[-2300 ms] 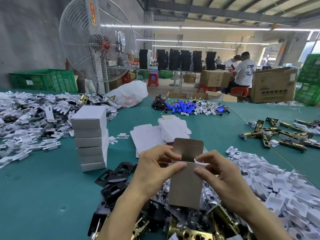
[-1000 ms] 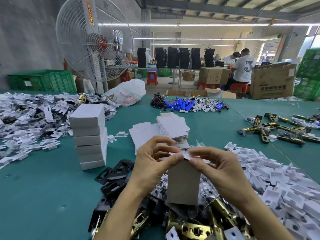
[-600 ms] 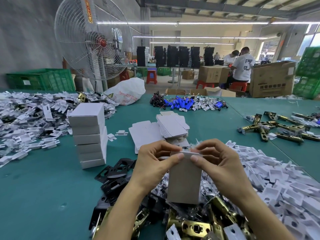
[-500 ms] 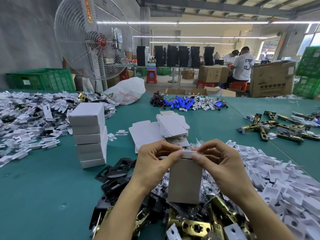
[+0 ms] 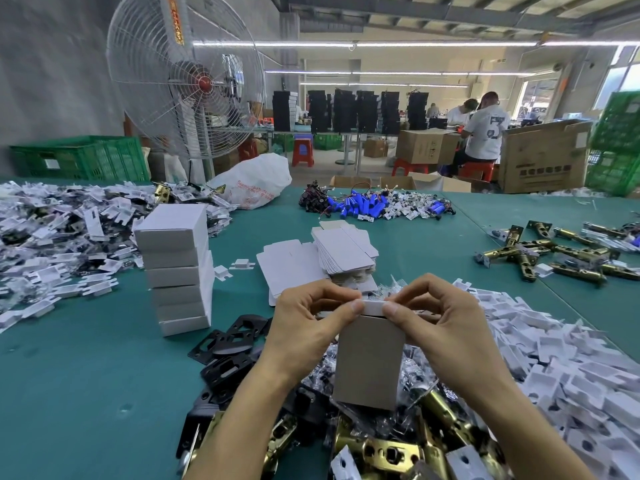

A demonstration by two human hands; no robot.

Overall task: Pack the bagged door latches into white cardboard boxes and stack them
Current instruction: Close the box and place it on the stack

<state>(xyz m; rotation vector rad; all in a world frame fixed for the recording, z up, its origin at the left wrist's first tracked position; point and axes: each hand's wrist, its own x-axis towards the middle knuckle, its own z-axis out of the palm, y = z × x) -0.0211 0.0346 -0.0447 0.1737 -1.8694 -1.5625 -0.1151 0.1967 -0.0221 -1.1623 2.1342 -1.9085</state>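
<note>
box in hand: i see a white cardboard box point(image 5: 369, 362) held upright near the middle of the view, just above the heap of bagged latches point(image 5: 381, 441), with its plain shaded face toward the camera.
left hand: the left hand point(image 5: 304, 327) pinches the top left corner of the box. thumb tip is on the near top edge and the other fingers curl over the top behind it.
right hand: the right hand point(image 5: 443, 327) does the same at the top right corner, thumb pressed on the white top flap, fingers curled round the far side. the two thumb tips are near each other, not touching.
top flap: looks folded down flat. can't tell if it's tucked all the way in.
inside the box: hidden, can't tell.
stack: closed white boxes point(image 5: 176, 268) sit piled a bit crooked on the green table point(image 5: 86, 375) to the left, well apart from the hands.
flat blanks: unfolded box blanks point(image 5: 343, 251) lie just beyond the hands, a fanned pile resting on flat sheets.
near left: black metal plates point(image 5: 225, 351) lie beside the left wrist.
right: a big drift of small white plastic pieces point(image 5: 554, 358).
far right: loose brass latches point(image 5: 540, 254) are scattered on the table.
far: blue cylinders point(image 5: 360, 204) with wires, a white plastic bag point(image 5: 254, 181), and a big fan point(image 5: 187, 77) behind it.
</note>
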